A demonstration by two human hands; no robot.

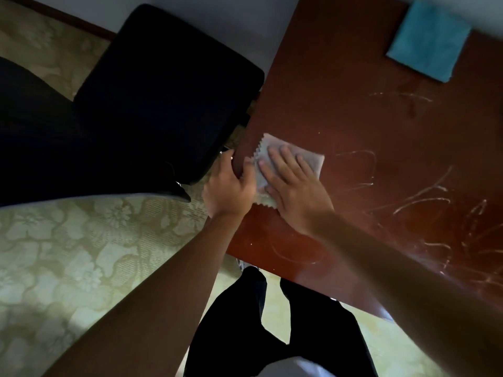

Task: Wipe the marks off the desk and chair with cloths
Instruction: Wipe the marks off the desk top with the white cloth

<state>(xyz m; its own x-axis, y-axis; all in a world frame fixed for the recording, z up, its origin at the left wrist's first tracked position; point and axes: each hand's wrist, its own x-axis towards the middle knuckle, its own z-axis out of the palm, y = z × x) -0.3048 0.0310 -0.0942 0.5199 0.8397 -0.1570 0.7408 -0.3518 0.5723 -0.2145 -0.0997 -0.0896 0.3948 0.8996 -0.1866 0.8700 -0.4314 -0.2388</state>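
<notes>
A reddish-brown desk [353, 118] carries white scribbled marks [424, 197] across its right half. A small grey cloth [313, 159] with zigzag edges lies near the desk's left edge. My right hand [294, 189] presses flat on the cloth, fingers spread. My left hand [228, 191] grips the desk's left edge, its thumb touching the cloth's side. A folded blue cloth [427, 42] rests at the desk's far end. A black padded chair [152, 91] stands left of the desk.
Pale green patterned carpet [81, 254] covers the floor at left and below. My dark trouser legs [272, 322] stand at the desk's near edge. A white wall runs behind the chair and desk.
</notes>
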